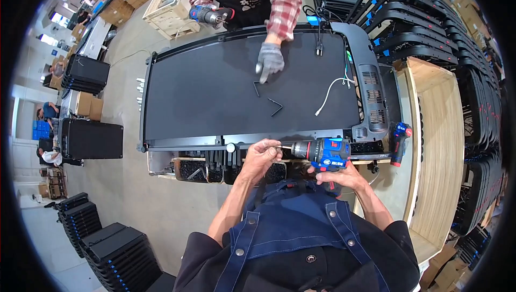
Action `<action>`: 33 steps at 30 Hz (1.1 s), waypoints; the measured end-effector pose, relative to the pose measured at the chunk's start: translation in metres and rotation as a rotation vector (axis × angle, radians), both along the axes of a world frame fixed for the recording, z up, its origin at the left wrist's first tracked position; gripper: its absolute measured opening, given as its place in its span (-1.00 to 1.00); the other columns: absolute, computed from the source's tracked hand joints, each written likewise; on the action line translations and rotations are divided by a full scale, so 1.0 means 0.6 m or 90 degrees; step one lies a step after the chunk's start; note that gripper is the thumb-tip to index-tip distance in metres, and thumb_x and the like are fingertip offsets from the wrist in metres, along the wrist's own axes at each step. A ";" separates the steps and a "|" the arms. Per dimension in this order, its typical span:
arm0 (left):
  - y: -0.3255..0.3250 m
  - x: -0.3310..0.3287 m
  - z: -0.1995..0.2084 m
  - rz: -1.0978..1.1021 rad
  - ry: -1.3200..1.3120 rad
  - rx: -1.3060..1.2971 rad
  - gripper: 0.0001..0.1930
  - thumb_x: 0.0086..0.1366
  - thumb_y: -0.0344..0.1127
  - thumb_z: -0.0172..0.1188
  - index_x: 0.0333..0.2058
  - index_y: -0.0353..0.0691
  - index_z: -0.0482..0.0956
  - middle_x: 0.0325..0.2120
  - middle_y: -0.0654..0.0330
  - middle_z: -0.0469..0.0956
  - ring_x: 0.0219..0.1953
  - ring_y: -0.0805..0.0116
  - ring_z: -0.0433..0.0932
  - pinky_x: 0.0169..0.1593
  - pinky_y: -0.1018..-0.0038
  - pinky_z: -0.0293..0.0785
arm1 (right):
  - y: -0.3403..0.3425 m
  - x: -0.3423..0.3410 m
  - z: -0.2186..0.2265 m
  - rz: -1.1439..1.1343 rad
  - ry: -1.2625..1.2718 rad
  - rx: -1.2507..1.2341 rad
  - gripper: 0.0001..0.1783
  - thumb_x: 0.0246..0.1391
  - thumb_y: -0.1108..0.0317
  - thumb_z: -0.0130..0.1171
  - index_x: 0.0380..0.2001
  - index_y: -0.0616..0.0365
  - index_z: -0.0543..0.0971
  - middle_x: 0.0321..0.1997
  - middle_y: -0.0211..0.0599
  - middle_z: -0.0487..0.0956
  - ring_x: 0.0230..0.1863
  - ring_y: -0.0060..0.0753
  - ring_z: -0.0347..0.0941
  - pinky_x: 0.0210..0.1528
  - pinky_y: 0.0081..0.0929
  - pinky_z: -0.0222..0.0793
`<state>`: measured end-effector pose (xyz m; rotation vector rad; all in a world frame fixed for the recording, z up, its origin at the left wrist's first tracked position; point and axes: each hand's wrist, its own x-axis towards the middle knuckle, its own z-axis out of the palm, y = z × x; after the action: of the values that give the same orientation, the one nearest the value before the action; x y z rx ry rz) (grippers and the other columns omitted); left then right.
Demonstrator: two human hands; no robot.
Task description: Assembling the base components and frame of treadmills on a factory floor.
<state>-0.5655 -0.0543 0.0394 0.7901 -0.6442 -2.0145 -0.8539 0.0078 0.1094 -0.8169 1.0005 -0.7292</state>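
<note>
My right hand (344, 177) grips a blue and black cordless drill (328, 151), held level over the near edge of a treadmill deck (199, 93), its bit pointing left. At the bit's tip, my left hand (261, 159) has its fingers pinched together; whatever small piece is in them is too hidden to name. Two black hex keys, one (276, 110) nearer me and one (256, 89) farther off, lie on the black belt. Across the deck, a co-worker's gloved hand (270, 62) reaches down to the farther hex key.
The co-worker's other hand has another drill (208, 15). A grey motor cover (368, 82) sits at the deck's right end, beside a white cable (328, 96). A second blue and red power tool (399, 144) stands right of it, near a wooden crate (438, 157). Parts bins (192, 171) hang below the near edge.
</note>
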 end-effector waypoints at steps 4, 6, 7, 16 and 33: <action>-0.004 -0.003 -0.015 -0.008 0.051 0.009 -0.72 0.26 -0.34 0.44 -0.11 -0.35 0.69 -0.30 0.13 0.65 -0.29 0.31 0.64 -0.21 0.42 0.61 | -0.002 -0.004 0.001 0.011 -0.002 -0.001 -0.43 0.02 0.54 0.43 0.12 0.22 0.49 -0.15 -0.14 0.72 -0.27 -0.48 0.65 -0.24 -0.43 0.66; -0.010 0.003 -0.008 -0.021 -0.015 -0.034 -0.74 0.26 -0.35 0.45 -0.13 -0.35 0.70 -0.31 0.14 0.64 -0.29 0.35 0.63 -0.18 0.44 0.60 | -0.010 -0.008 0.020 0.021 0.024 0.016 -0.43 0.02 0.54 0.43 0.12 0.23 0.50 -0.15 -0.16 0.71 -0.26 -0.49 0.64 -0.21 -0.43 0.65; -0.014 0.008 0.001 -0.032 -0.080 -0.082 -0.76 0.25 -0.36 0.46 -0.15 -0.35 0.71 -0.32 0.15 0.63 -0.29 0.38 0.62 -0.16 0.45 0.59 | -0.011 -0.009 0.024 0.035 0.051 0.031 -0.44 0.01 0.54 0.42 0.11 0.23 0.50 -0.16 -0.17 0.71 -0.26 -0.50 0.64 -0.18 -0.42 0.65; -0.044 0.009 0.070 -0.100 -0.399 -0.343 -0.83 0.29 -0.43 0.37 -0.17 -0.35 0.72 -0.33 0.17 0.63 -0.27 0.42 0.60 -0.16 0.46 0.55 | -0.015 -0.021 -0.005 0.074 0.032 0.039 -0.51 0.04 0.52 0.39 0.08 0.21 0.54 -0.18 -0.24 0.74 -0.28 -0.48 0.65 -0.22 -0.44 0.64; -0.097 -0.027 0.050 -0.099 -0.248 -0.249 -0.69 0.46 -0.31 0.21 0.05 -0.39 0.59 -0.28 0.12 0.61 -0.38 0.44 0.60 -0.32 0.48 0.58 | -0.014 0.016 -0.018 -0.078 -0.036 0.019 -0.46 0.07 0.54 0.37 0.14 0.24 0.49 -0.09 -0.18 0.70 -0.25 -0.47 0.63 -0.21 -0.42 0.65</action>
<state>-0.5819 -0.1127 0.0697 0.9183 -1.3135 -1.7933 -0.8442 -0.0004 0.0984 -0.7096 1.0144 -0.8367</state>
